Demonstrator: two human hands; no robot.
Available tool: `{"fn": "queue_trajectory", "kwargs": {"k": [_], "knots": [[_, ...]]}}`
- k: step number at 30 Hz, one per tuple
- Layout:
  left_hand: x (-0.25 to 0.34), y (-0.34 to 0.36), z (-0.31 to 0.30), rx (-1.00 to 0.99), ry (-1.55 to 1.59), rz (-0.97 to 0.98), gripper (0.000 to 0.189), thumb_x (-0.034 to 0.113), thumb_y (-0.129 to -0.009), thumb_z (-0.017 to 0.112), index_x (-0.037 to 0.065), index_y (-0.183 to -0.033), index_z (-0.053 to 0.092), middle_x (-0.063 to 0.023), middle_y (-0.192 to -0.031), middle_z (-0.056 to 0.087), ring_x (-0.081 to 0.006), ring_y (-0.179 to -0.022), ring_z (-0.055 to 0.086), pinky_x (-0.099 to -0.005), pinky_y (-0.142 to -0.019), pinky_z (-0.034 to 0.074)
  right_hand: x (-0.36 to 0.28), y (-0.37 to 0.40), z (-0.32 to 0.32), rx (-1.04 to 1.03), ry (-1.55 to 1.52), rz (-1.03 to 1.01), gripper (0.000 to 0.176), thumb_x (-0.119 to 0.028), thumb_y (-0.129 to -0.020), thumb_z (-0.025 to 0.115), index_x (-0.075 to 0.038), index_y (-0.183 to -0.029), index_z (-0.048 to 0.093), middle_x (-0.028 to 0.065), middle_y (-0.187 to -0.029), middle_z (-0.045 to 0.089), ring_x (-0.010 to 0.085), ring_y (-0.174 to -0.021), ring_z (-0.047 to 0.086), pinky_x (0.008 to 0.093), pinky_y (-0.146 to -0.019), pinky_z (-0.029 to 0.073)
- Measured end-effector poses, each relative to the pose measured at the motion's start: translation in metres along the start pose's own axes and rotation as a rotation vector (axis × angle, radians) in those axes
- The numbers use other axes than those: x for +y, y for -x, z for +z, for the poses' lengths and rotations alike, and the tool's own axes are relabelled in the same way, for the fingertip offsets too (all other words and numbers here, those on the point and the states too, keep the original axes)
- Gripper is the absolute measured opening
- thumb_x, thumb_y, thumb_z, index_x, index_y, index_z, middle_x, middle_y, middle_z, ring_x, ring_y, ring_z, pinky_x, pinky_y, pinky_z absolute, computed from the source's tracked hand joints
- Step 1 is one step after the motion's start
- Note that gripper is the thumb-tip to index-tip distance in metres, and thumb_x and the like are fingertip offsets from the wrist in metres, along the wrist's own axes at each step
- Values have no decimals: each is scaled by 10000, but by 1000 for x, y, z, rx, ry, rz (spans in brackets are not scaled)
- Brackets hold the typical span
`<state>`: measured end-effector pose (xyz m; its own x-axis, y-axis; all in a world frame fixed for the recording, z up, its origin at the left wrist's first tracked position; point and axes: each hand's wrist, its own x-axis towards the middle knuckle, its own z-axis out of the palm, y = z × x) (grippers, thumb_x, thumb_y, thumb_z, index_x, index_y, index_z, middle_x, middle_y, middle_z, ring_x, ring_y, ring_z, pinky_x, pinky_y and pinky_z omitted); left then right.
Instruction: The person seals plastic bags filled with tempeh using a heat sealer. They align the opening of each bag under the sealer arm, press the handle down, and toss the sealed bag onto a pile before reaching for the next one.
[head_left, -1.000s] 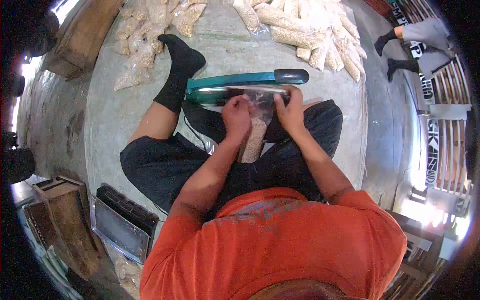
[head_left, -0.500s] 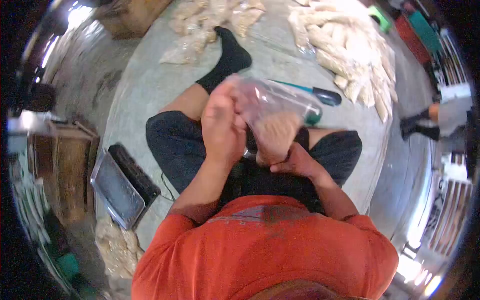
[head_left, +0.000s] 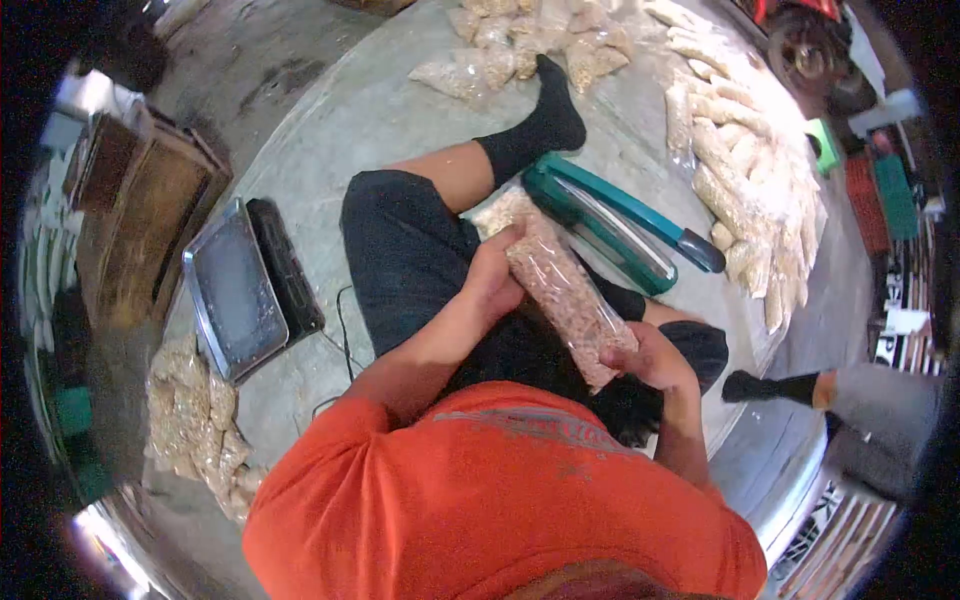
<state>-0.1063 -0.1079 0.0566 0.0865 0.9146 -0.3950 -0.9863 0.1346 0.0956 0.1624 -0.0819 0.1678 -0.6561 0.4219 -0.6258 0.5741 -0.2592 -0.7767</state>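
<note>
A long clear plastic bag (head_left: 565, 285) packed with pale pinkish pieces lies slantwise between my hands, above my lap. My left hand (head_left: 496, 277) is closed on its upper left part. My right hand (head_left: 648, 357) grips the lower right end, thumb on top. Just beyond the bag, a green sealer with a long arm (head_left: 610, 222) rests on the sheet by my legs; the far end of the bag reaches beside it.
Filled bags lie in a big pile (head_left: 745, 160) at the right, more bags (head_left: 500, 50) at the top, others (head_left: 195, 420) at the lower left. A metal-topped scale (head_left: 237, 290) with a cable sits at the left. Another person's leg (head_left: 790, 388) is at the right.
The bag has come down from upright to lying slantwise, its contents now spread along its length. Both hands have shifted their hold. The view has turned, showing the sealer more fully.
</note>
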Motion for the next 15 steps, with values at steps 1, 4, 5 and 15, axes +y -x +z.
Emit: {"fn": "queue_trajectory", "kwargs": {"k": [1,4,5,15], "knots": [[-1,0,3,15,-73,80,354,281,-1016,499,12,-1233,579,-176,-1119,672,-352,-1053,662,-506,-983,517,14,-4,-2,15,73,12,365,-231,-899,774,-17,-1179,682,43,-1059,727,137,-957,650,320,-882,522],[5,17,13,-26,-115,198,312,183,-989,554,11,-1247,578,-165,-1122,678,-336,-1036,674,-504,-959,538,27,-17,7,37,141,-83,395,-246,-894,781,-15,-1194,671,43,-1074,726,134,-984,632,321,-917,504],[5,20,12,-42,-177,275,308,162,-983,568,10,-1251,580,-162,-1127,681,-328,-1035,678,-499,-951,545,22,-15,5,-6,120,-56,423,-240,-888,784,-18,-1224,655,53,-1085,727,137,-1004,626,320,-935,493],[118,230,56,157,-57,994,321,189,-965,606,14,-1234,600,-129,-1090,693,-291,-1004,696,-471,-893,567,18,-58,-4,-343,-7,-224,405,-291,-912,754,16,-1148,636,83,-884,704,189,-781,682,338,-746,548]]}}
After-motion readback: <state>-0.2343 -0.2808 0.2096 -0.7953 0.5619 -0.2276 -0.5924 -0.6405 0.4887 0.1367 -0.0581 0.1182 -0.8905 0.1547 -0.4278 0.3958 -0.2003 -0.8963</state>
